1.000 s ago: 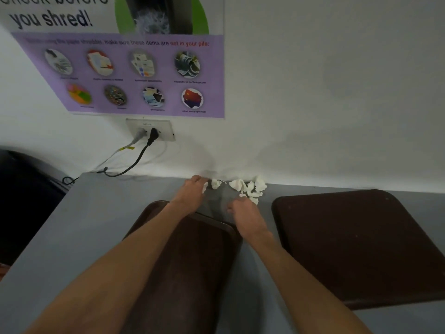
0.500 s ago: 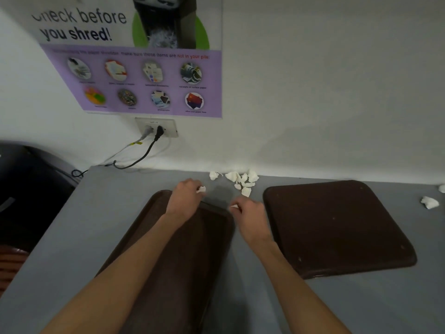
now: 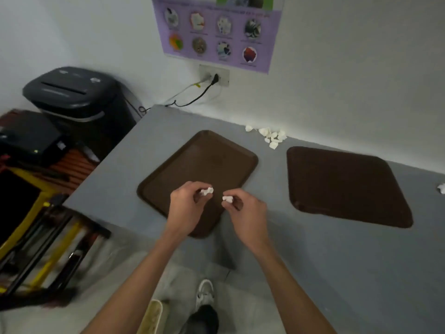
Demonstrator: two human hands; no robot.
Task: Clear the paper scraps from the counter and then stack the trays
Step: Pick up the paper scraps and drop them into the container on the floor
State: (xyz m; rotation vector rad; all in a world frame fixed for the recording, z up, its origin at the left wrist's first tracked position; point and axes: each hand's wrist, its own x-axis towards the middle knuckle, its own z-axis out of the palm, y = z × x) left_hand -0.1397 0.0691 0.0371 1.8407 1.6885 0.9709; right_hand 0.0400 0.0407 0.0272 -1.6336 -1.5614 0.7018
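Two brown trays lie on the grey counter (image 3: 313,256): the left tray (image 3: 192,160) upright, the right tray (image 3: 346,184) apparently upside down. My left hand (image 3: 186,206) pinches a white paper scrap (image 3: 206,191) over the near end of the left tray. My right hand (image 3: 248,213) pinches another white scrap (image 3: 227,199) just beside it. A pile of several white scraps (image 3: 272,136) lies against the wall between the trays. One more scrap (image 3: 441,188) sits at the right edge of view.
A black paper shredder (image 3: 72,97) stands left of the counter, with cords running to a wall outlet (image 3: 214,74). A cluttered shelf with yellow rails (image 3: 36,225) is on the floor at left. My shoe (image 3: 204,294) and a bin rim (image 3: 151,317) show below.
Both hands drew back from the scrap pile by the wall toward me, each carrying a scrap. The camera view pulled back and tilted down, revealing the shredder and floor.
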